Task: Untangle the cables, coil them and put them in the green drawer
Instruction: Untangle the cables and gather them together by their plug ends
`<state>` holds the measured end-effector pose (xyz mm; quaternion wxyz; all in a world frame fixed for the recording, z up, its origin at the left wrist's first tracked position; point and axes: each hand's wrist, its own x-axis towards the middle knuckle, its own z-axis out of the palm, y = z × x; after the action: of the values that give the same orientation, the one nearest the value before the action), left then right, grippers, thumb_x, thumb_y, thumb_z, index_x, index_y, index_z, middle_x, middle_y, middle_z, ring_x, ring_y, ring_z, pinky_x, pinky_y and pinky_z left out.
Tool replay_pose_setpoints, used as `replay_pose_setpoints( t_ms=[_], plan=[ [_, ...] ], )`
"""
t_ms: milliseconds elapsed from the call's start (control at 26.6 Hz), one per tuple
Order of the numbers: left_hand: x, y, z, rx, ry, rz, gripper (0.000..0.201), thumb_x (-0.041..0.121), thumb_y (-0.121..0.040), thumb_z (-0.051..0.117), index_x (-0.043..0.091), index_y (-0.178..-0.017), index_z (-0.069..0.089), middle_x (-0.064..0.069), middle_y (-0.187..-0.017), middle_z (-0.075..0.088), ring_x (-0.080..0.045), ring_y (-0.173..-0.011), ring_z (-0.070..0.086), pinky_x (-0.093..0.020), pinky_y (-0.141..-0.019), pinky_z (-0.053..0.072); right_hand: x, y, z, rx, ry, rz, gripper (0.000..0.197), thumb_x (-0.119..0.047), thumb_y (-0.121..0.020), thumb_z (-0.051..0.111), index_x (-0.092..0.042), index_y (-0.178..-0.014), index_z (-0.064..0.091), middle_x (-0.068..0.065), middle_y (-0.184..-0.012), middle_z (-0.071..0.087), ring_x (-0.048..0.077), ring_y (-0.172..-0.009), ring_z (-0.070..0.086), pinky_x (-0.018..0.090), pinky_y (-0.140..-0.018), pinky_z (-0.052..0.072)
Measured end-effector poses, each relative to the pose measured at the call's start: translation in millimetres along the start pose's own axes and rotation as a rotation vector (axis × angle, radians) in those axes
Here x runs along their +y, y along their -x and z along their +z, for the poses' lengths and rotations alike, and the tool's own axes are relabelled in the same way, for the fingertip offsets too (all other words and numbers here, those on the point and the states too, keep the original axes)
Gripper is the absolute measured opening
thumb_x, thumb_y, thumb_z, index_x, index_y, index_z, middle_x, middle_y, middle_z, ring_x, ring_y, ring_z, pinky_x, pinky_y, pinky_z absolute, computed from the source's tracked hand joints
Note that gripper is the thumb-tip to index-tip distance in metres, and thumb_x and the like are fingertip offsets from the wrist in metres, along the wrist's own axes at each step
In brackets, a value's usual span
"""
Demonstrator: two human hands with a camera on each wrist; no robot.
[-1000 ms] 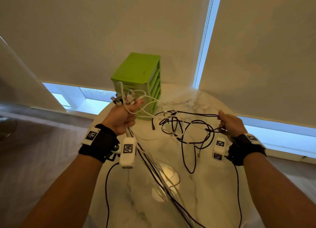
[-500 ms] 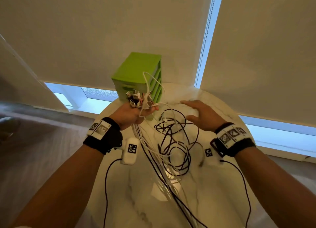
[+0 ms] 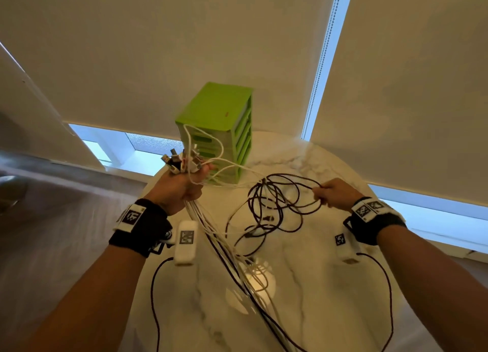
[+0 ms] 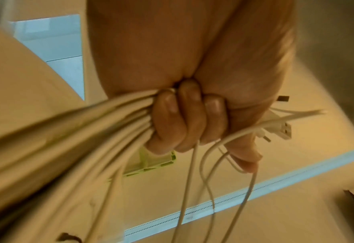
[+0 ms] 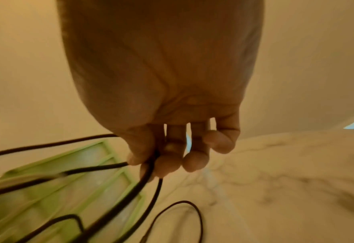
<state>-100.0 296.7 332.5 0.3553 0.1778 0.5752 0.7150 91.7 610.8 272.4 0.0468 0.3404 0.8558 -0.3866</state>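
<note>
My left hand [image 3: 182, 185] is raised in a fist round a bundle of white cables [image 3: 211, 227], their plugs [image 3: 179, 161] sticking up above the fist. In the left wrist view the curled fingers [image 4: 184, 118] squeeze the white cables [image 4: 101, 134], and loose loops hang below. My right hand [image 3: 332, 194] pinches strands of a tangled black cable [image 3: 277, 203] and holds them out to the right above the table. The right wrist view shows thumb and fingertips [image 5: 167, 162] pinching the black cable [image 5: 142, 182]. The green drawer unit [image 3: 219, 129] stands behind the hands, its drawers closed.
The round white marble table [image 3: 330, 285] lies below the hands. The bundle trails down over its near edge. Window blinds [image 3: 132, 47] hang just behind the drawer unit, with a bright gap below them. Black wrist-camera leads dangle from both wrists.
My right hand, flat and open over the tangle half a second ago, has moved right and now pinches black strands, stretching the tangle sideways. My left hand keeps its grip on the white bundle.
</note>
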Motion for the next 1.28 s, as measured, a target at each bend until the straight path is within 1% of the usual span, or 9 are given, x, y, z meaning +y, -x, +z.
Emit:
replay_pose_setpoints(
  t_ms=[264, 414, 527, 678, 791, 904, 1017, 1167, 1280],
  plan=[
    [9, -1, 1, 0.07, 0.028, 0.021, 0.016, 0.022, -0.08, 0.059, 0.017, -0.077, 0.074, 0.012, -0.044, 0.033, -0.002, -0.035, 0.02, -0.019, -0.04, 0.013, 41, 9, 4, 0.112, -0.112, 0.333, 0.034, -0.022, -0.097, 0.051, 0.0, -0.075, 0.063, 0.013, -0.069, 0.057, 0.026, -0.061, 0.057, 0.028, -0.051, 0.04],
    [11, -2, 24, 0.015, -0.086, -0.014, 0.013, 0.016, -0.086, 0.057, 0.01, -0.096, 0.06, 0.013, -0.047, 0.045, -0.003, -0.038, 0.017, -0.02, -0.041, 0.012, 8, 8, 14, 0.247, -0.03, 0.189, 0.049, -0.026, -0.092, 0.059, -0.003, -0.133, 0.046, 0.022, -0.129, 0.054, 0.037, -0.119, 0.052, 0.04, -0.096, 0.042],
    [8, -7, 35, 0.008, -0.038, -0.059, 0.024, 0.013, -0.095, 0.052, 0.017, -0.085, 0.073, 0.009, -0.052, 0.026, -0.003, -0.038, 0.015, -0.02, -0.042, 0.01, -36, 35, 43, 0.315, -0.394, -0.082, 0.019, -0.017, -0.09, 0.06, -0.02, -0.108, 0.06, 0.003, -0.102, 0.063, 0.024, -0.097, 0.061, 0.033, -0.08, 0.05],
    [6, -8, 40, -0.012, 0.039, -0.126, 0.038, 0.005, -0.097, 0.042, 0.02, -0.085, 0.075, 0.008, -0.053, 0.019, -0.003, -0.035, 0.017, -0.018, -0.039, 0.013, -64, 52, 93, -0.176, -0.368, -0.273, 0.043, -0.011, -0.091, 0.06, -0.028, -0.129, 0.049, -0.001, -0.111, 0.055, 0.016, -0.099, 0.059, 0.017, -0.076, 0.049],
    [6, -6, 38, -0.032, 0.097, -0.146, 0.036, 0.006, -0.097, 0.038, 0.018, -0.091, 0.072, 0.009, -0.049, 0.017, -0.002, -0.034, 0.018, -0.017, -0.037, 0.015, -56, 36, 109, -0.099, -0.286, -0.374, 0.016, -0.022, -0.085, 0.067, -0.026, -0.1, 0.062, 0.005, -0.091, 0.061, 0.022, -0.082, 0.058, 0.033, -0.076, 0.05],
    [9, -1, 33, -0.041, 0.183, -0.138, 0.031, 0.015, -0.09, 0.046, 0.021, -0.085, 0.075, 0.012, -0.042, 0.022, -0.003, -0.034, 0.012, -0.017, -0.037, 0.013, -52, 32, 119, 0.031, -0.216, -0.413, 0.006, -0.024, -0.087, 0.066, -0.022, -0.092, 0.069, -0.002, -0.084, 0.057, 0.012, -0.081, 0.052, 0.027, -0.074, 0.042],
    [14, -1, 21, -0.032, 0.246, -0.084, 0.019, 0.025, -0.082, 0.055, 0.021, -0.085, 0.074, 0.012, -0.039, 0.025, -0.007, -0.041, 0.004, -0.017, -0.035, 0.013, -32, 29, 109, 0.181, -0.299, -0.323, 0.01, -0.017, -0.09, 0.063, -0.016, -0.095, 0.072, -0.009, -0.087, 0.058, 0.007, -0.082, 0.057, 0.017, -0.077, 0.045],
    [22, -1, -14, -0.022, 0.334, -0.055, 0.036, 0.033, -0.053, 0.09, 0.022, -0.083, 0.075, 0.009, -0.037, 0.023, -0.007, -0.039, 0.005, -0.014, -0.032, 0.018, 44, 25, 73, 0.34, -0.502, -0.027, 0.013, -0.014, -0.09, 0.064, -0.017, -0.078, 0.069, 0.008, -0.078, 0.068, 0.025, -0.078, 0.065, 0.033, -0.066, 0.05],
    [27, -2, -15, 0.047, 0.27, -0.054, 0.017, 0.032, -0.067, 0.077, 0.023, -0.082, 0.075, 0.009, -0.036, 0.022, -0.008, -0.04, 0.004, -0.015, -0.033, 0.016, 84, 23, 56, 0.376, -0.496, 0.229, 0.019, -0.014, -0.091, 0.059, -0.005, -0.076, 0.067, 0.021, -0.077, 0.066, 0.03, -0.066, 0.063, 0.037, -0.06, 0.048]
  ],
)
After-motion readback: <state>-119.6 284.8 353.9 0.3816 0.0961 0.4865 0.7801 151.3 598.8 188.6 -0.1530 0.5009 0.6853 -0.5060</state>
